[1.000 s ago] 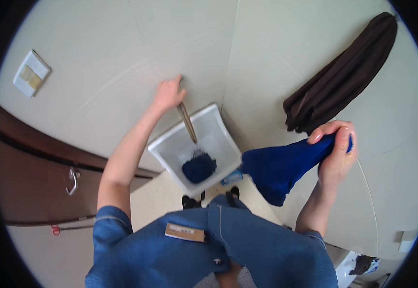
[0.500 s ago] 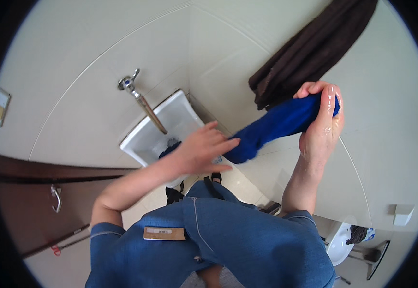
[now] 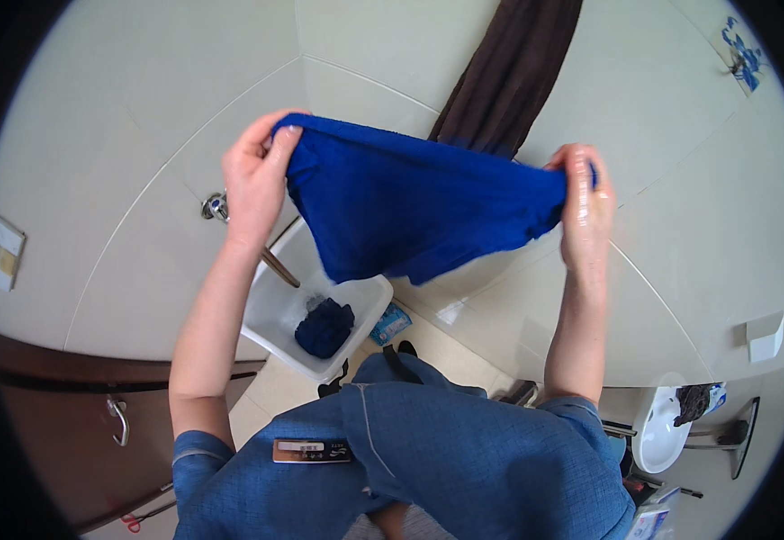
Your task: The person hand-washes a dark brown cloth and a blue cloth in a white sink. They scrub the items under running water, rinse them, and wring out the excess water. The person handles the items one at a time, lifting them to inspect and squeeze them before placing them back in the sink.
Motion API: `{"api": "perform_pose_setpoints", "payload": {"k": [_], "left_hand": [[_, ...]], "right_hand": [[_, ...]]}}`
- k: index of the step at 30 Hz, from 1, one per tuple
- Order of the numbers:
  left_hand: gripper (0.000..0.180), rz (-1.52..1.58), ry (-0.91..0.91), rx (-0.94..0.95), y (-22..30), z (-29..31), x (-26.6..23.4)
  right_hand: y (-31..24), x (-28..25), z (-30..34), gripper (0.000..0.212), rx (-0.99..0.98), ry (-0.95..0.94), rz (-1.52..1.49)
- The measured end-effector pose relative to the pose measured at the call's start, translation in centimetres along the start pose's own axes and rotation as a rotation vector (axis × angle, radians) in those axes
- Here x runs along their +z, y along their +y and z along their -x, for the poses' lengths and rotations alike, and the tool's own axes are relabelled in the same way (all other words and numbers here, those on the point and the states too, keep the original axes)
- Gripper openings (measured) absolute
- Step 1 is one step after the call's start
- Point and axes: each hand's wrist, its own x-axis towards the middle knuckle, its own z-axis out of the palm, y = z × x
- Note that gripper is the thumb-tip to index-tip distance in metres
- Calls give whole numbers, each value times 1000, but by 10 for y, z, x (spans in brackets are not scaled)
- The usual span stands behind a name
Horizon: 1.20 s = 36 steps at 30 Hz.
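Observation:
A blue cloth [image 3: 410,202] hangs spread out between my two raised hands. My left hand [image 3: 259,171] pinches its upper left corner, thumb toward me. At the right end my right hand [image 3: 583,202], shiny with water, grips the other corner. Below the cloth's left part stands a white sink [image 3: 266,310] with a bunched dark blue cloth [image 3: 325,328] lying in it. The tap's spout [image 3: 280,268] shows just past my left wrist, over the sink.
A dark brown towel [image 3: 509,81] hangs on the tiled wall behind the blue cloth. A blue packet [image 3: 390,324] is on the floor beside the sink. At lower left is a brown door [image 3: 59,423] with a metal hook; a white washbasin [image 3: 657,432] stands at lower right.
My left hand has risen and taken hold of the cloth's free end. The cloth, bunched lengthwise before, is now stretched wide. The view has shifted, showing more of the sink.

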Motion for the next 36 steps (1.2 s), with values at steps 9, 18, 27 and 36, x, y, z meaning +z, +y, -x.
{"api": "perform_pose_setpoints", "payload": {"k": [9, 18, 27, 36], "left_hand": [[18, -3, -78, 105, 41, -41, 14], [27, -892, -106, 657, 19, -26, 8], [21, -159, -576, -293, 8, 85, 83], [10, 155, -687, -281, 38, 78, 131]], "right_hand": [[2, -22, 16, 66, 105, -724, -27], [-21, 5, 16, 31, 438, -734, -154], [14, 46, 33, 19, 128, -694, -150], [-2, -60, 57, 30, 119, -634, -68]]}}
